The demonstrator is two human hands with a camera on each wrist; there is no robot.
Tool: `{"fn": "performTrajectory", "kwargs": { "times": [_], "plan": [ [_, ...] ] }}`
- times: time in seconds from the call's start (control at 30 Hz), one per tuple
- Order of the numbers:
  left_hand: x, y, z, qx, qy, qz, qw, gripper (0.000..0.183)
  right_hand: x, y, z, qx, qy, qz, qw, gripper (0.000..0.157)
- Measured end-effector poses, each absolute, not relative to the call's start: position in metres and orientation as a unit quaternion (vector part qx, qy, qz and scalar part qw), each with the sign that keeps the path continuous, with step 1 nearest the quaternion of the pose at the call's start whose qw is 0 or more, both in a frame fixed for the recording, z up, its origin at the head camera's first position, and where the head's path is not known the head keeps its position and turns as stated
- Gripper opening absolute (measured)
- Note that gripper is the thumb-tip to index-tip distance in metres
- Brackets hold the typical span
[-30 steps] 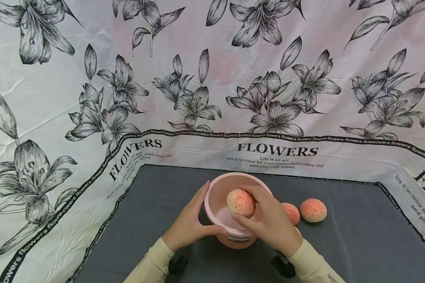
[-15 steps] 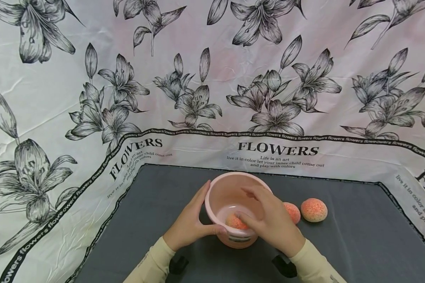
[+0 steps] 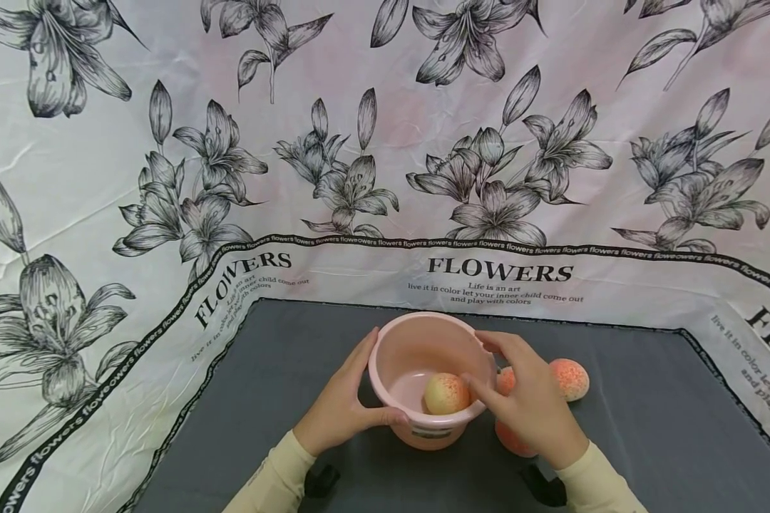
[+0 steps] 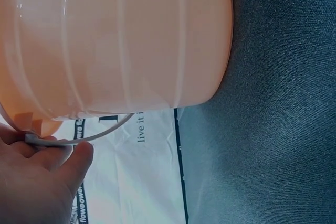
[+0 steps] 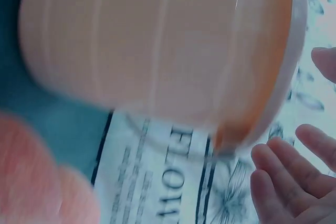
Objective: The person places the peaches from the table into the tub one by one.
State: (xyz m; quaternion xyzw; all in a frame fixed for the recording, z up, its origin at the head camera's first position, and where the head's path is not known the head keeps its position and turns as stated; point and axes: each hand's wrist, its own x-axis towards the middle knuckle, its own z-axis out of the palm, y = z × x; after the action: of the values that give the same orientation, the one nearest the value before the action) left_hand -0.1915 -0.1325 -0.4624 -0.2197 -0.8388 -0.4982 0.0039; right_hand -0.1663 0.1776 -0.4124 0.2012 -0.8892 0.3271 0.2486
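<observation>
In the head view a pink bucket [image 3: 430, 427] stands upright, with one peach [image 3: 447, 394] lying inside it. My left hand [image 3: 346, 402] grips its left side, thumb across the front of the rim and fingers along the far side. By the right rim is my right hand [image 3: 532, 399], fingers spread and nothing held. The right wrist view shows those fingers [image 5: 286, 182] just off the rim. Beyond and under the right hand lie more peaches: one peach [image 3: 570, 379] at its far side, another peach [image 3: 515, 438] below, and a partly hidden peach [image 3: 505, 380] behind the fingers.
A dark grey cloth [image 3: 282, 363] covers the table. Behind it hangs a white sheet [image 3: 334, 274] printed with lilies and lettering. The bucket's thin handle [image 4: 105, 134] hangs at its far side in the left wrist view.
The right hand has let go of the peach, which dropped into the bucket and rolled to the right. That hand has then moved right, out of the bucket. The left hand stays put.
</observation>
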Motion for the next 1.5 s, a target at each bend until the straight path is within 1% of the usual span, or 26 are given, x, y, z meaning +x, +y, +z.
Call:
{"fn": "performTrajectory", "kwargs": {
  "times": [0.13,0.33,0.5,0.57,0.67,0.8,0.87,0.97,1.13,1.33,1.5],
  "plan": [
    [-0.192,-0.133,-0.463,-0.222,-0.839,-0.497,0.008,0.131,-0.162,0.198,-0.415,0.159,-0.896,0.336,0.242,0.062],
    [-0.192,-0.135,-0.465,-0.217,-0.839,-0.499,0.005,0.131,-0.152,0.219,-0.429,0.102,-0.912,0.338,0.208,0.063],
    [-0.191,-0.136,-0.466,-0.212,-0.838,-0.503,0.005,0.130,-0.143,0.232,-0.452,0.090,-0.922,0.306,0.219,0.060],
    [-0.191,-0.135,-0.466,-0.214,-0.837,-0.504,0.008,0.130,-0.138,0.237,-0.462,0.079,-0.928,0.297,0.212,0.061],
    [-0.191,-0.134,-0.466,-0.216,-0.836,-0.505,0.010,0.131,-0.132,0.242,-0.475,0.059,-0.939,0.290,0.176,0.066],
    [-0.192,-0.133,-0.467,-0.219,-0.834,-0.506,0.011,0.131,-0.129,0.247,-0.487,0.030,-0.953,0.280,0.113,0.078],
    [-0.192,-0.133,-0.467,-0.220,-0.834,-0.505,0.014,0.131,-0.129,0.247,-0.490,0.019,-0.955,0.280,0.093,0.082],
    [-0.192,-0.134,-0.467,-0.222,-0.835,-0.503,0.018,0.131,-0.129,0.246,-0.495,0.012,-0.955,0.284,0.080,0.086],
    [-0.192,-0.133,-0.466,-0.226,-0.835,-0.501,0.015,0.131,-0.129,0.241,-0.499,0.010,-0.955,0.289,0.074,0.090],
    [-0.191,-0.132,-0.465,-0.224,-0.833,-0.506,0.013,0.131,-0.129,0.236,-0.503,0.024,-0.952,0.288,0.102,0.087],
    [-0.191,-0.132,-0.466,-0.220,-0.835,-0.503,0.012,0.131,-0.129,0.235,-0.506,0.019,-0.952,0.288,0.099,0.084]
  ]
}}
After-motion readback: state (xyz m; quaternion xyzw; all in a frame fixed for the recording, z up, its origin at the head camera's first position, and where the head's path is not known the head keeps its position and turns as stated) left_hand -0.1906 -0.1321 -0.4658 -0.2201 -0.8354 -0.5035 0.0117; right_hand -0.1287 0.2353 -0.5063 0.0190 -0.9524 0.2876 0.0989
